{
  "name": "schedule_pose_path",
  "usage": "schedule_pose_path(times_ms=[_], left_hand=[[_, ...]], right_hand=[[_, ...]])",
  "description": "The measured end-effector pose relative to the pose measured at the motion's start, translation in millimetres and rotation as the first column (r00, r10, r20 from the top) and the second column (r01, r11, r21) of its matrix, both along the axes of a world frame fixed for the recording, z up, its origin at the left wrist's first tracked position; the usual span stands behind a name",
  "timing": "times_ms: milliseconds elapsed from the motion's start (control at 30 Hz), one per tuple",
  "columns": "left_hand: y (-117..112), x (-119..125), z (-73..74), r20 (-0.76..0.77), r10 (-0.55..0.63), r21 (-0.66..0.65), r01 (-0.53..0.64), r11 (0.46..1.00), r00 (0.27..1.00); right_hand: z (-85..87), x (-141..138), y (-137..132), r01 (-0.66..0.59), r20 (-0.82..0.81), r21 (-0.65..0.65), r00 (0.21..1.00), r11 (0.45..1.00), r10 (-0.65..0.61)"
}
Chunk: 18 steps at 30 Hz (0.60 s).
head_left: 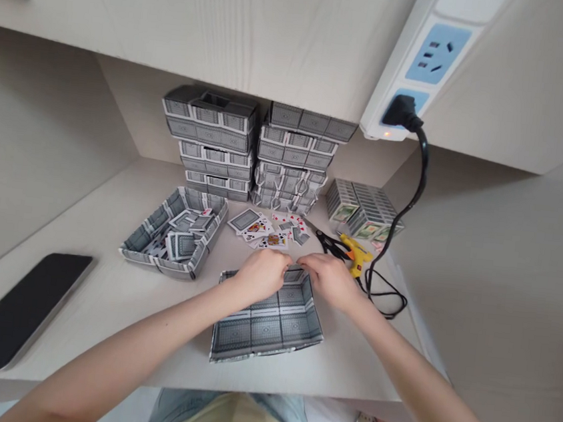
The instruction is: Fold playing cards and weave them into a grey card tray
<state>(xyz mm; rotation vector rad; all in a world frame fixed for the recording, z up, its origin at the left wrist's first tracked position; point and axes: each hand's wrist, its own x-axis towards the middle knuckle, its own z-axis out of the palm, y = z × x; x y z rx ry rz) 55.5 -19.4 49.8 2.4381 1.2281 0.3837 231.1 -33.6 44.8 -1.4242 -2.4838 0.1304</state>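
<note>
A shallow open box made of grey-backed playing cards [266, 327] rests on the desk in front of me. My left hand [263, 273] is closed at its far wall, fingers curled on the rim. Right beside it, my right hand [327, 277] pinches the same far rim, the two hands a small gap apart. The fingertips are partly hidden, so any small piece between them cannot be made out. Just beyond the hands lie loose playing cards [259, 229], some face up and some showing their grey backs.
At left, a card box [129, 254] holds loose cards; a black tablet-like slab [17, 311] lies nearer. Stacked card boxes [219, 137] stand behind. Scissors [328, 243], a yellow glue gun [356, 251], its black cable [422, 179] and card packs [367, 210] are at right. A power strip [428, 58] hangs above.
</note>
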Motion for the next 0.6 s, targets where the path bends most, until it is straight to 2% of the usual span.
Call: schedule_pose_path(times_ms=[100, 233, 333, 433, 600], left_hand=[[2, -2, -1.6, 0.020, -0.069, 0.061, 0.067, 0.996, 0.997], [2, -6, -3.4, 0.106, -0.085, 0.131, 0.071, 0.989, 0.991], [2, -5, -6.0, -0.052, -0.045, 0.096, 0.050, 0.994, 0.998], [2, -1, -8.5, -0.222, -0.008, 0.089, 0.028, 0.996, 0.975], [2, 5, -8.6, -0.299, 0.028, 0.094, 0.000, 0.996, 0.954]], right_hand=[[5.1, -3, 0, 0.001, 0.130, 0.002, 0.992, 1.000, -0.001], [15.6, -8, -2, -0.005, 0.292, -0.004, 0.956, 1.000, 0.006], [21.9, -11, -2, -0.017, 0.348, -0.016, 0.937, 1.000, 0.022], [25.3, -12, -1, -0.035, 0.384, -0.031, 0.922, 0.999, 0.044], [25.5, -14, 0, -0.046, 0.417, -0.049, 0.907, 0.998, 0.062]])
